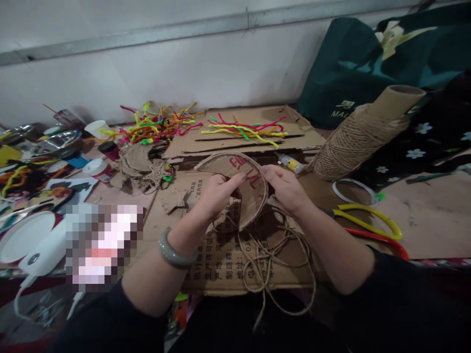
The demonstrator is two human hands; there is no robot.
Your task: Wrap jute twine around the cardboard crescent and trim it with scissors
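Note:
A crescent-shaped cardboard piece [253, 189] with red printed marks is held up between both hands, its edge trimmed with jute twine. My left hand [222, 193] grips its inner side, thumb lying on the face. At the right rim, my right hand [285, 186] pinches the edge, fingertips on the twine border; whether they hold the piece or only the twine is hard to tell. Loose loops of jute twine [309, 274] hang beneath onto the printed cardboard sheet [206, 255]. A small glue tube [290, 163] lies just beyond my right hand.
A big twine spool [362, 130] stands tilted at right, near yellow- and red-handled scissors [368, 218] and a tape ring [353, 191]. Colourful pipe cleaners [243, 130] lie behind. Left are twine-wrapped shapes [138, 164], a metal bowl [61, 142] and a white cabled device [47, 250]. A green bag [331, 73] stands behind.

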